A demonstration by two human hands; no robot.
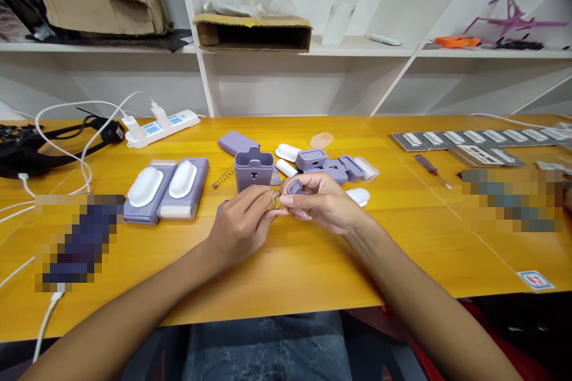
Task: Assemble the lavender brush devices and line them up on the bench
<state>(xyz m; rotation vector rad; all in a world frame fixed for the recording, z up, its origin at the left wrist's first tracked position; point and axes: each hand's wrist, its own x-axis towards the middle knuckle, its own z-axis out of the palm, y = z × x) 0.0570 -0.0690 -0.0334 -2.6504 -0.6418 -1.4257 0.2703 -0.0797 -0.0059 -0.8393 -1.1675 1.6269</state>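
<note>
Over the middle of the table, my left hand point(243, 220) pinches one side of a thin metal coil spring point(277, 200). My right hand point(326, 202) grips the other side of that spring, with a small purple plastic part point(295, 187) between its fingers. Just behind my hands stands an open purple housing point(254, 171) with a T-shaped slot. A longer coil spring point(222, 178) lies left of the housing. To its right are a white cylinder point(286, 168), several purple plastic pieces point(311, 159) and a white oval piece point(358, 196), partly hidden by my right hand.
Two purple units with white oval tops point(183, 180) lie at left, near a power strip point(164, 127) and white cables. At right are a screwdriver point(431, 169) and a long strip of white pieces point(473, 137). White shelves point(286, 86) rise behind the table.
</note>
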